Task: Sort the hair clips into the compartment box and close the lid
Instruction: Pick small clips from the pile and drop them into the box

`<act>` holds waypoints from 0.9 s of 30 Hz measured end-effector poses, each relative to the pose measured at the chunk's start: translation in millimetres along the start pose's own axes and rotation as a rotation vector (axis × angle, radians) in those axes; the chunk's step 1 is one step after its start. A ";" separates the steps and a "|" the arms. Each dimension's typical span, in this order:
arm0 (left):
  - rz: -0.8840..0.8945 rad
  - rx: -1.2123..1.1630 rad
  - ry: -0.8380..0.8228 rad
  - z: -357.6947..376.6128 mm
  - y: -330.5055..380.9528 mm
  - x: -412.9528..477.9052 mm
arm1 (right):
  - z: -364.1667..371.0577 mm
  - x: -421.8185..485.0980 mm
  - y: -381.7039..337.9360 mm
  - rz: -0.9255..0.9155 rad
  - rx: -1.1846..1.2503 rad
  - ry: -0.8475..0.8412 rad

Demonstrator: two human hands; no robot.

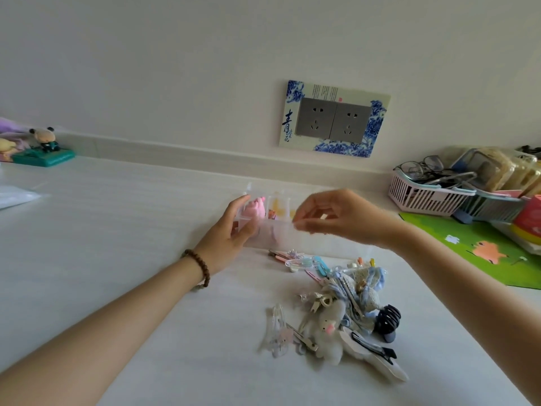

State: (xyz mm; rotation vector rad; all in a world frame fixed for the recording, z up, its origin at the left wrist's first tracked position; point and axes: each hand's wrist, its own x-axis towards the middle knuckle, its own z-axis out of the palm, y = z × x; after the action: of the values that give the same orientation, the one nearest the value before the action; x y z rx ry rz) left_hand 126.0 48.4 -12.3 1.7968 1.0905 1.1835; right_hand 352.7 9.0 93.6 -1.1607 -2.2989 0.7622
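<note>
A clear plastic compartment box (281, 232) stands on the white table, near the wall. A pink fluffy clip (257, 209) and yellowish clips (278, 208) show inside it. My left hand (231, 232) grips the box's left end. My right hand (336, 218) hovers over the box's right part, thumb and fingers pinched together at the box's clear edge; whether they hold anything I cannot tell. A pile of hair clips (339, 306) lies in front of the box: clear, blue, white fluffy and black ones.
Pink and blue baskets (433, 197) with glasses and packets stand at the right, on a green mat (480, 247). Small toy figures (44, 148) sit at the far left by the wall. A socket plate (333, 118) is on the wall.
</note>
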 end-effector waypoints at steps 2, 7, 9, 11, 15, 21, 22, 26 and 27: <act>-0.016 -0.010 0.014 0.9 1.6 -0.8 | 1.8 -21.3 2.1 0.031 -0.103 -0.144; -0.005 0.031 0.030 3.0 5.3 -2.8 | 7.7 -51.4 12.5 0.126 -0.243 -0.309; -0.010 0.029 0.034 3.3 6.9 -3.5 | 11.5 -54.3 13.7 0.141 -0.249 -0.280; -0.011 0.030 0.032 3.5 8.1 -4.0 | 18.4 -52.2 13.3 0.137 -0.264 -0.257; -0.020 0.053 0.022 2.5 8.1 -5.0 | 32.7 -43.1 10.9 0.155 -0.295 -0.247; -0.021 0.072 0.011 1.4 6.5 -5.2 | 38.3 -35.1 10.4 0.110 -0.254 -0.225; -0.020 0.072 0.012 1.2 6.1 -5.0 | 39.1 -34.6 10.3 0.098 -0.238 -0.209; -0.038 0.041 0.009 1.9 4.4 -3.3 | 38.7 -29.3 3.3 0.060 0.003 -0.088; -0.044 0.027 0.008 1.7 4.3 -3.0 | 36.6 -25.5 1.5 0.059 0.109 -0.016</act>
State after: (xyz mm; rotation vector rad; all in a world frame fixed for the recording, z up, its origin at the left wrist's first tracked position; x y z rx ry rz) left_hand 128.1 43.7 -10.1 1.7807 1.1494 1.1563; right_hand 345.1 -21.2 61.7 -1.1809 -2.2151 0.9101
